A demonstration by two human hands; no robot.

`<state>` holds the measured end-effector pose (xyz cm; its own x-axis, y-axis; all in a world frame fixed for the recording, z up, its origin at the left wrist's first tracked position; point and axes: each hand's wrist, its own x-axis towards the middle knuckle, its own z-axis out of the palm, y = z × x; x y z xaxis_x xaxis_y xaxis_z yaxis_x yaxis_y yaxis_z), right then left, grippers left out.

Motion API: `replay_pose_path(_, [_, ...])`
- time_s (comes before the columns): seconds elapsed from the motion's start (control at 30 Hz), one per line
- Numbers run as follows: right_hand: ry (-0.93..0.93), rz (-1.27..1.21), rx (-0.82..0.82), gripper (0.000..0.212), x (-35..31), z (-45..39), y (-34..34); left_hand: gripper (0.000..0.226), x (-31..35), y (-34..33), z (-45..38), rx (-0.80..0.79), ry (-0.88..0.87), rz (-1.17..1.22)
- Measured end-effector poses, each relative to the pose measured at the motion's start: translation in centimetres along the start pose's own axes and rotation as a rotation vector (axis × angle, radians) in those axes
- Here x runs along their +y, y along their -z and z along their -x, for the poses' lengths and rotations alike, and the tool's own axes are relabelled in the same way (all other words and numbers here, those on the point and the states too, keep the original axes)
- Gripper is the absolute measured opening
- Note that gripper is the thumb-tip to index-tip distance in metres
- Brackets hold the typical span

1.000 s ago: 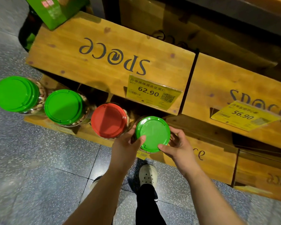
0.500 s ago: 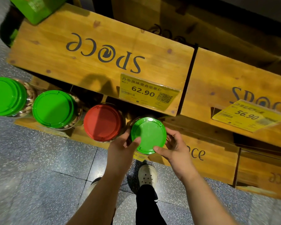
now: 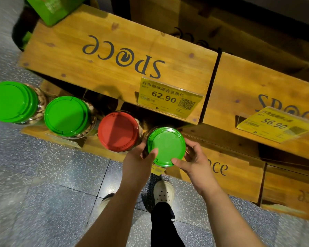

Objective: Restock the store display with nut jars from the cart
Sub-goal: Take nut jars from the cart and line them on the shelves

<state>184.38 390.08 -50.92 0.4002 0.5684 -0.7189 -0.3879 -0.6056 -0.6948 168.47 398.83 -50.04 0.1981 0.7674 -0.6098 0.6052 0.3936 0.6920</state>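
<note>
i see yellow price tag (image 3: pixel 169 98) reading 62.90, second yellow tag (image 3: pixel 273 124) reading 56.90, green box (image 3: pixel 53 8) top left, white shoe (image 3: pixel 163 192) on speckled floor (image 3: pixel 34 193).

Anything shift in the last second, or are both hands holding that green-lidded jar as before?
No visible change: the left hand and right hand still grip the green-lidded jar beside the red-lidded jar on the wooden shelf. Only the camera view drifted.

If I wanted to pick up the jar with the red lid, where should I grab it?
Probably from above, fingers round the rim of the red lid. It stands upright, its top bare. Its sides are crowded: a green-lidded jar on one side, the left hand gripping another jar on the other.
</note>
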Motion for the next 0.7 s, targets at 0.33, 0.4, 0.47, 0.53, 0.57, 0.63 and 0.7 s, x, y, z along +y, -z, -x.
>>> replay_pose_path(0.33, [-0.031, 0.222, 0.107, 0.072, -3.4, 3.0, -0.6, 0.053, 4.4, 1.5, 4.2, -0.086, 0.054, -0.227])
replay_pose_path(0.4, [-0.023, 0.280, 0.114, 0.070, -4.6, 4.6, -0.4, 0.062, 5.6, 2.3, 6.1, -0.126, 0.058, -0.216])
replay_pose_path(0.47, [-0.010, 0.333, 0.122, 0.065, -5.8, 6.5, 0.0, 0.068, 7.0, 3.1, 7.7, -0.160, 0.053, -0.230])
replay_pose_path(0.53, [0.005, 0.385, 0.130, 0.061, -7.0, 8.6, 0.2, 0.070, 8.5, 3.9, 9.3, -0.184, 0.024, -0.285])
replay_pose_path(0.57, [0.017, 0.408, 0.132, 0.059, -7.7, 9.9, 0.5, 0.070, 9.6, 4.4, 10.2, -0.189, -0.004, -0.337])
replay_pose_path(0.63, [0.054, 0.464, 0.143, 0.058, -9.3, 12.8, 0.8, 0.068, 11.8, 5.7, 12.3, -0.186, -0.076, -0.449])
replay_pose_path(0.7, [0.091, 0.527, 0.164, 0.056, -10.6, 15.9, 1.3, 0.066, 13.7, 6.8, 14.7, -0.191, -0.169, -0.491])
